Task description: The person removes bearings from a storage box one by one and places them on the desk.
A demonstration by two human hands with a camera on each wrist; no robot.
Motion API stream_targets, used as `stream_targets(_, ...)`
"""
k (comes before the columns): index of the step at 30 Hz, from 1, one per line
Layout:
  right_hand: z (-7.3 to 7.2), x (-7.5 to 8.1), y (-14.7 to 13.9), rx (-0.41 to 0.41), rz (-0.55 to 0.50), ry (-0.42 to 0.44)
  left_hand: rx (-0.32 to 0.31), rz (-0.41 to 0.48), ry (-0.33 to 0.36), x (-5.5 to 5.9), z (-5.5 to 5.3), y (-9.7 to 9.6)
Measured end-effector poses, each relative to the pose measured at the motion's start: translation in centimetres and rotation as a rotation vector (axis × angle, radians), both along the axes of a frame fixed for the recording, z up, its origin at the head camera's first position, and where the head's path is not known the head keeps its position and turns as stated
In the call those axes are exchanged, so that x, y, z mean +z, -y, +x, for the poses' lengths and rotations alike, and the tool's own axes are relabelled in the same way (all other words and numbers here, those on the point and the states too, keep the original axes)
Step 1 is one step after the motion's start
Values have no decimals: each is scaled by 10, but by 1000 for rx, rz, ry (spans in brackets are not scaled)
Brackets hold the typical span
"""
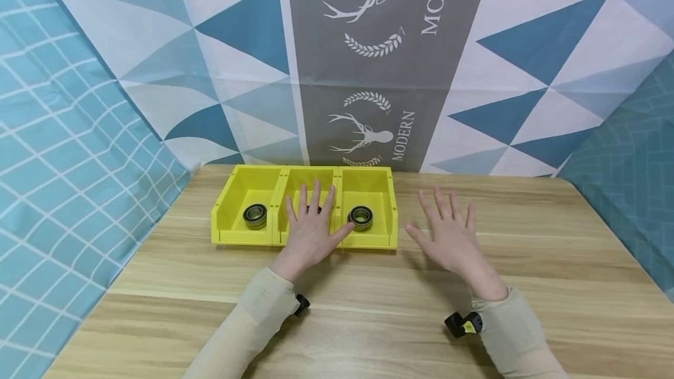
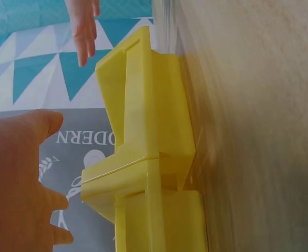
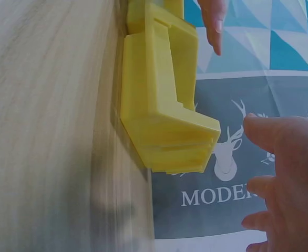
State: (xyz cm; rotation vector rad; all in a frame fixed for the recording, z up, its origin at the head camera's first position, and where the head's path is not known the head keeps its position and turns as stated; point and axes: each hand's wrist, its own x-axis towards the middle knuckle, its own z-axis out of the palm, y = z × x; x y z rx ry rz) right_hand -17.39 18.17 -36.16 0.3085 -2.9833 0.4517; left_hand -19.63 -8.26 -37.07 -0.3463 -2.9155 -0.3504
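Three yellow bins [image 1: 235,237] stand side by side on the table, joined in a row. A ball bearing [image 1: 255,216] lies in the left bin, and another bearing [image 1: 361,217] sits in the right one. Something dark in the middle bin shows only between the fingers of my left hand [image 1: 310,236], which spreads in front of and over that bin, holding nothing. To the right of the bins, my right hand [image 1: 451,240] hovers with its fingers spread and nothing in it. The left wrist view shows the bins [image 2: 153,131] beside my left hand [image 2: 17,178].
The wooden table [image 1: 368,320] extends around the bins. A patterned cloth [image 1: 347,75] with deer heads and triangles hangs behind it, and blue tiled-print cloth [image 1: 79,133] lines the left side. Each sleeve carries a small black wrist device [image 1: 463,325].
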Motion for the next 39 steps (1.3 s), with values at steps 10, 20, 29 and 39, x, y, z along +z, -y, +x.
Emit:
stream_targets(10,-7,4,10,76,-137,-223,-55,63,-52,2,-3,1)
stream_targets(20,-22,-9,78,268,-117,-385,-189,63,-118,-3,-2,0)
stream_targets(29,-38,-24,107,232,-9,-109,-211,119,-112,-8,-3,1)
stream_targets(39,-48,-17,111,171,-42,10,-236,136,-106,-8,-3,2)
